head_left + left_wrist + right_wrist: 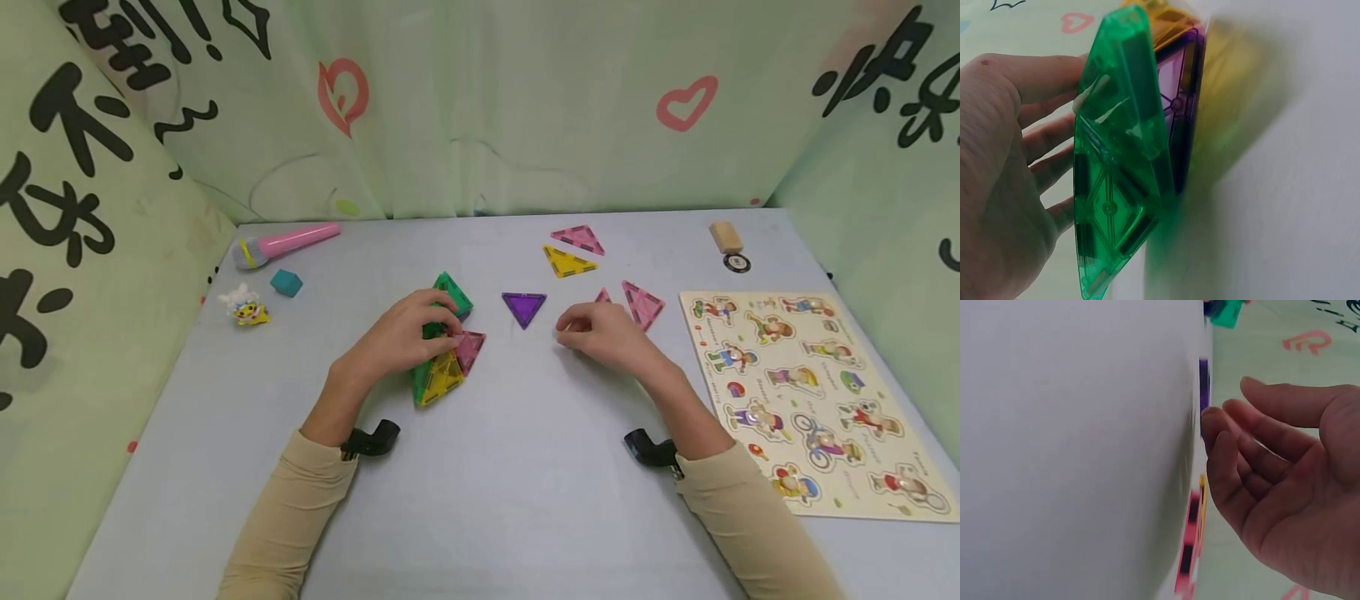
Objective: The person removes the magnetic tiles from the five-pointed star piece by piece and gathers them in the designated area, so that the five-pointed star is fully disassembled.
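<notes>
My left hand [405, 333] holds a small structure of translucent magnetic tiles [441, 379], with green, yellow and pink pieces showing in the head view. Up close in the left wrist view, its green tiles [1113, 206] lie against the fingers, and a purple tile [1175, 103] shows behind them. My right hand [609, 335] hovers over the table with loosely bent fingers and nothing in them. Between the hands lies a flat purple triangle tile [523, 309]. Just beyond the right hand are a pink triangle tile [643, 306] and another pink tile [603, 296], partly hidden by that hand.
Farther back lie a pink tile [578, 239] and a yellow tile [568, 262]. A picture puzzle board [787, 400] covers the right side, below a wooden block [726, 237] and round black piece [737, 263]. At left are a toy microphone [288, 244], teal block [287, 283] and figurine [247, 308].
</notes>
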`<state>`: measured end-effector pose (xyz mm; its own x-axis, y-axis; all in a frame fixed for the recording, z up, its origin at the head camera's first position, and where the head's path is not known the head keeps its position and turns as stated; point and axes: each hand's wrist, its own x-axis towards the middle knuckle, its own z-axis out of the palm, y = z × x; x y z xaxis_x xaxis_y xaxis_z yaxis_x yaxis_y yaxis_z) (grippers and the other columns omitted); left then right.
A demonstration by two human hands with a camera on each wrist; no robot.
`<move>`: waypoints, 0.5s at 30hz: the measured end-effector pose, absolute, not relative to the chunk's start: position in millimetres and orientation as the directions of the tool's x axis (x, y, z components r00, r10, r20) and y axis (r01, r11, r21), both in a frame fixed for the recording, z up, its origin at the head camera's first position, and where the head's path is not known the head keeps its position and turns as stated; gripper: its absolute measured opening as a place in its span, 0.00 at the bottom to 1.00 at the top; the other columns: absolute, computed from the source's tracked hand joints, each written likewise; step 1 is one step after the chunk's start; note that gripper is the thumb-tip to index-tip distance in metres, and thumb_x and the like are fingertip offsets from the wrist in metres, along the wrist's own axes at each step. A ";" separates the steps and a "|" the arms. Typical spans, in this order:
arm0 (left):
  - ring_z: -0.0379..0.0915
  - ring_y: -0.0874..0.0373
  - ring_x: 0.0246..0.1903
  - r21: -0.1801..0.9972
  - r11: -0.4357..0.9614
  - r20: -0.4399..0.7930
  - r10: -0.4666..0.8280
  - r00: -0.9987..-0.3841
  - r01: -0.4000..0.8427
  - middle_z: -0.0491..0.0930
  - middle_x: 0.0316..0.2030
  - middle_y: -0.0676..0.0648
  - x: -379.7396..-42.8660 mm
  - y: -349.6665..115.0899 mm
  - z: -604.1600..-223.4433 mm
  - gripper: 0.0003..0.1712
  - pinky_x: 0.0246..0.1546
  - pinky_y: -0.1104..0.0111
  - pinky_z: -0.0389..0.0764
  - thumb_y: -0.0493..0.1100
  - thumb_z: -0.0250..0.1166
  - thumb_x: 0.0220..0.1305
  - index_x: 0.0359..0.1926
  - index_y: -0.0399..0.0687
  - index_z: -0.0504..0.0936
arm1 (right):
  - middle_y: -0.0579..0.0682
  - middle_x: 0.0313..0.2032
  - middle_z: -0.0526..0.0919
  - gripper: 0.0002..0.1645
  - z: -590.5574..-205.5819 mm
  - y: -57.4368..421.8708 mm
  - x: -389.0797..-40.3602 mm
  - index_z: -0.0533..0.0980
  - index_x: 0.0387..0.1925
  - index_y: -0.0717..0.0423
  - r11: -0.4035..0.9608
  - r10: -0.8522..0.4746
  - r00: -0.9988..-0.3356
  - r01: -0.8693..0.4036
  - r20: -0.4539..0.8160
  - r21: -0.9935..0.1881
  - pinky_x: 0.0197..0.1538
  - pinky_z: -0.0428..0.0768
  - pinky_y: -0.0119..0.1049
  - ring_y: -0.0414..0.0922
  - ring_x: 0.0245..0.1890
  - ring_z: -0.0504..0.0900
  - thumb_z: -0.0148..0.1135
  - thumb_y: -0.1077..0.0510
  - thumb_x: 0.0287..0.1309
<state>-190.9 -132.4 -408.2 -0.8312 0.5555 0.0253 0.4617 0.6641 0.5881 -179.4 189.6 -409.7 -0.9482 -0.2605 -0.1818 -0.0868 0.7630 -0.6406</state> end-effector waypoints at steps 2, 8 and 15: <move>0.65 0.52 0.65 0.603 0.656 0.019 0.558 -0.829 0.455 0.74 0.59 0.51 -191.6 -134.3 -408.6 0.07 0.70 0.52 0.66 0.47 0.68 0.65 0.42 0.55 0.87 | 0.51 0.33 0.83 0.11 -411.0 177.3 -180.7 0.83 0.44 0.55 0.737 -0.308 -0.934 -0.115 -0.179 -0.666 0.38 0.76 0.36 0.45 0.33 0.77 0.63 0.55 0.63; 0.64 0.51 0.66 0.619 0.655 -0.007 0.556 -0.831 0.433 0.74 0.60 0.52 -195.0 -138.3 -410.1 0.09 0.69 0.51 0.67 0.49 0.68 0.64 0.43 0.55 0.86 | 0.50 0.33 0.83 0.12 -410.3 138.7 -186.6 0.83 0.46 0.55 0.668 -0.418 -0.892 -0.172 -0.174 -0.724 0.38 0.77 0.36 0.44 0.33 0.78 0.64 0.57 0.63; 0.65 0.50 0.65 0.646 0.631 0.005 0.560 -0.828 0.431 0.74 0.60 0.50 -197.3 -137.2 -413.5 0.09 0.68 0.49 0.69 0.49 0.70 0.63 0.43 0.55 0.86 | 0.50 0.30 0.83 0.16 -411.3 102.0 -196.0 0.83 0.50 0.55 0.624 -0.502 -0.851 -0.233 -0.154 -0.746 0.34 0.74 0.33 0.43 0.29 0.76 0.64 0.57 0.62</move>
